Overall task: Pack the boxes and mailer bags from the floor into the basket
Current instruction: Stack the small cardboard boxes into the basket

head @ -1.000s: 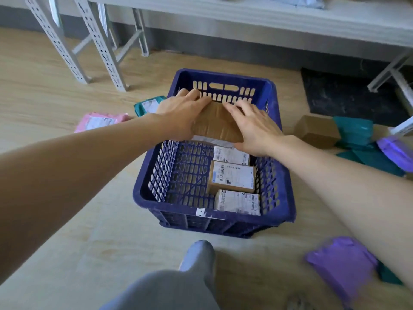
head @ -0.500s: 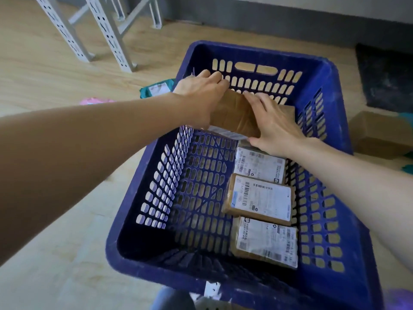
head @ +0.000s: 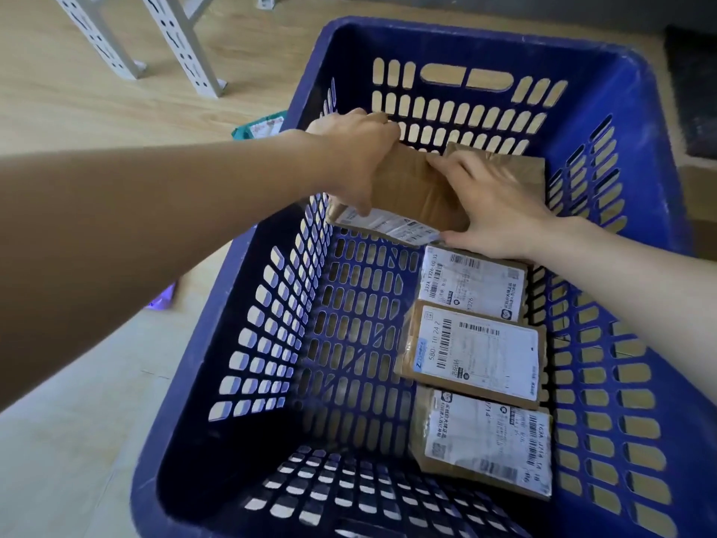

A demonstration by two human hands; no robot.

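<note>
Basket (head: pixel 485 36) holds four boxes (head: pixel 477 355); left hand (head: pixel 349 157), right hand (head: pixel 492 203) grip fifth (head: pixel 411 188).

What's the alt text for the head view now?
A left hand and right hand hold a tilted cardboard box inside the far end of a blue plastic basket. Three labelled boxes lie in a row along its right side, a fourth box behind the right hand; a teal mailer bag lies on the floor outside.
</note>
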